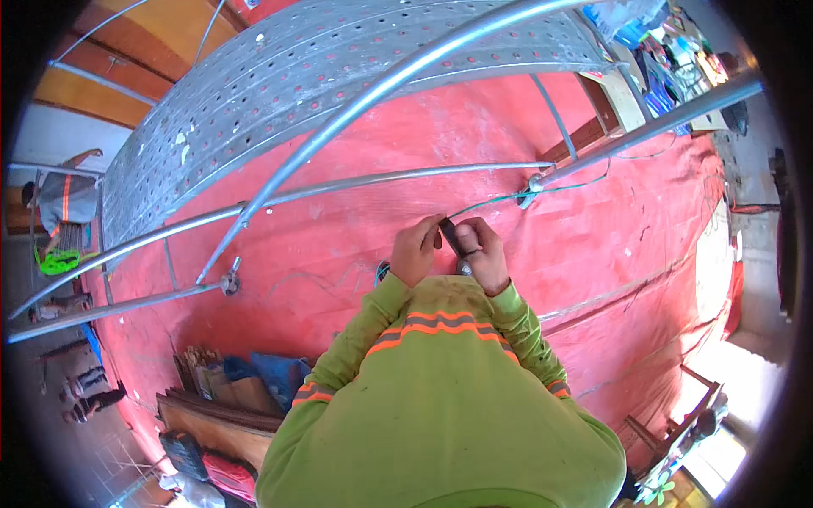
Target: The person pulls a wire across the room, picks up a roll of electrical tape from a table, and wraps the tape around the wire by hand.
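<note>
Close in front of my green shirt, both hands meet around a small dark object. My left hand pinches its upper end with the fingertips. My right hand has its fingers curled around the other side of it. A thin green cord runs from near the object's top toward a pipe joint on the right. What exactly the dark object is cannot be made out.
Metal scaffold pipes cross ahead, under a perforated metal plank. Red sheeting covers the floor. Wooden boards lie lower left. Another person is at the far left. A wooden frame stands lower right.
</note>
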Motion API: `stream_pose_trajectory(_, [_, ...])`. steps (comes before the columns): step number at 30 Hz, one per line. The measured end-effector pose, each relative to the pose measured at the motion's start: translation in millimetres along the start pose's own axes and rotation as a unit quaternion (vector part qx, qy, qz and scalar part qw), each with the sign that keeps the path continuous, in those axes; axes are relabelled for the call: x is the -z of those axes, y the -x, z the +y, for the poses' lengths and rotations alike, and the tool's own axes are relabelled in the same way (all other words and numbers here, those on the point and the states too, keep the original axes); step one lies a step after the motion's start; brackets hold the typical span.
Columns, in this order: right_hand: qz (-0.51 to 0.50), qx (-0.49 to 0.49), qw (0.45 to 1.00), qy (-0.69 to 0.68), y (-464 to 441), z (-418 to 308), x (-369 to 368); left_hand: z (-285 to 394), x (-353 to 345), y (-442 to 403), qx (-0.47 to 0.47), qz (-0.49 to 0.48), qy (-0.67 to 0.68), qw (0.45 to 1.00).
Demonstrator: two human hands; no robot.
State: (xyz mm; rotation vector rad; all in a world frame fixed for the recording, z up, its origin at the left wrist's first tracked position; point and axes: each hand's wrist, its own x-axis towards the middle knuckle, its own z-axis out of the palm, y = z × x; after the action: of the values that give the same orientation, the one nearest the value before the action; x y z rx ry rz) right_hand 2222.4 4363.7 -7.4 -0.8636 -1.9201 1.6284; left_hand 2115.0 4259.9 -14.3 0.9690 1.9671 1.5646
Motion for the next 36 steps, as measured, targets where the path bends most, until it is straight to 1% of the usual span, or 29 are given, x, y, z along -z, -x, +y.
stream_pose_trajectory(1, [0.008,0.023,0.999,0.037,3.0,-10.4,-4.1,0.3,-2.5,0.8,0.015,0.010,-0.014,1.000])
stream_pose_trajectory(2, [0.021,-0.003,0.999,0.029,4.2,-21.4,-4.8,0.7,-3.9,0.8,0.027,0.022,-0.030,0.999])
stream_pose_trajectory(3, [0.010,-0.009,0.999,0.053,4.3,-23.4,-3.0,0.4,-4.6,-0.6,0.038,0.035,-0.045,0.998])
stream_pose_trajectory(5, [-0.020,-0.030,0.994,0.100,12.0,-22.7,2.3,-4.9,-4.3,3.0,0.057,-0.006,-0.116,0.992])
stream_pose_trajectory(6, [-0.028,-0.063,0.994,0.087,16.7,-13.6,4.2,-7.7,-4.7,5.9,0.068,-0.027,-0.151,0.986])
stream_pose_trajectory(9, [-0.062,-0.060,0.996,0.027,29.5,14.4,8.5,-8.4,-9.7,13.0,0.051,0.007,-0.075,0.996])
stream_pose_trajectory(12, [-0.088,-0.101,0.987,-0.086,26.8,28.0,6.9,3.7,-8.8,14.1,0.064,0.005,0.036,0.997])
stream_pose_trajectory(13, [-0.081,-0.098,0.975,-0.182,22.8,36.4,0.6,6.0,-6.7,13.5,0.091,-0.006,0.067,0.994])
stream_pose_trajectory(15, [-0.066,-0.089,0.925,-0.364,6.5,57.8,-14.9,9.7,-2.9,11.9,0.142,-0.028,0.131,0.981])
stream_pose_trajectory(16, [-0.092,0.054,0.955,-0.278,-7.9,62.7,-17.8,12.8,-0.6,13.6,0.132,-0.042,0.105,0.985])
stream_pose_trajectory(18, [-0.141,0.194,0.958,-0.156,-42.6,66.5,-16.5,18.7,1.2,12.2,0.108,-0.062,0.055,0.991])
stream_pose_trajectory(19, [-0.162,0.262,0.947,-0.095,-49.7,52.2,-18.8,15.6,-0.7,14.8,0.097,-0.081,0.072,0.989])
stream_pose_trajectory(20, [-0.165,0.038,0.930,-0.327,-44.3,38.1,-29.7,9.7,-4.4,20.6,0.087,-0.100,0.089,0.987])
stream_pose_trajectory(21, [-0.171,0.048,0.932,-0.317,-47.3,38.8,-32.6,11.6,-5.9,21.9,0.076,-0.118,0.106,0.984])
stream_pose_trajectory(23, [-0.178,0.070,0.936,-0.296,-58.1,42.0,-34.6,14.3,-3.0,20.9,0.107,-0.079,0.131,0.982])
stream_pose_trajectory(24, [-0.150,0.068,0.960,-0.228,-57.5,42.4,-33.4,16.8,-0.7,20.9,0.124,-0.062,0.144,0.980])
stream_pose_trajectory(25, [-0.151,0.048,0.972,-0.174,-59.0,50.5,-29.1,15.6,0.4,20.4,0.120,-0.056,0.123,0.984])
stream_pose_trajectory(27, [-0.152,0.006,0.986,-0.066,-60.6,80.9,-14.2,10.7,3.8,19.5,0.113,-0.045,0.080,0.989])
stream_pose_trajectory(28, [-0.159,-0.024,0.987,-0.012,-54.8,87.1,-4.5,9.9,6.8,18.3,0.099,-0.034,0.083,0.991])
stream_pose_trajectory(30, [-0.154,-0.093,0.981,-0.071,-38.3,87.9,17.3,9.5,8.1,13.0,0.068,-0.014,0.091,0.993])
stream_pose_trajectory(31, [-0.152,-0.126,0.975,-0.100,-29.5,76.6,24.4,6.2,6.0,12.1,0.049,-0.028,0.077,0.995])
stream_pose_trajectory(32, [-0.119,-0.152,0.965,-0.177,-17.7,64.3,28.1,0.4,3.8,13.3,0.031,-0.043,0.062,0.997])
stream_pose_trajectory(34, [-0.047,-0.194,0.924,-0.327,-0.5,29.0,31.1,-7.1,1.4,11.6,0.006,-0.071,0.037,0.997])
stream_pose_trajectory(36, [-0.097,-0.180,0.953,-0.225,7.2,12.0,31.1,-10.1,-2.8,10.9,-0.004,-0.097,0.022,0.995])
